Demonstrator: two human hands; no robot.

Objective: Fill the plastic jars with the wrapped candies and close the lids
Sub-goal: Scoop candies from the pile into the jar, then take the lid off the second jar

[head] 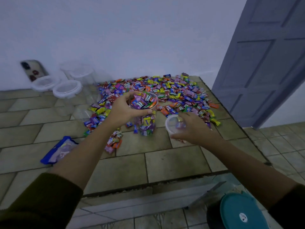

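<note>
L hand [122, 109] is gripping the jar [146, 126] round its rim, fingers & thumb curled about the mouth. It's holding the jar upright at the near edge of the pile [173, 91]. The jar's base looks to be resting on the counter [165, 162], tho I can't tell for sure. Candies [143, 101] are filling it to the brim, a few poking above the rim.

R hand [193, 128] is holding the lid [171, 123], fingers curled round its far side. The lid is hanging just right of the jar, lower than the mouth & tilted, not yet on it.

Judging by that, filling is prob. done for this jar & closing is the step in hand: lid over the mouth, then press down.

Plenty is left. Three spare jars [67, 89] are standing well left of the pile, near the wall. Lids are sitting on them & they look empty, as far as the blur allows. Something clear is lying between them & the pile, maybe another jar, too faint to say. The pile is looking big enough for several fills. A blue bag [57, 151] is lying well left & nearer than the pile. So approx. one jar of four is nearly done.
</note>
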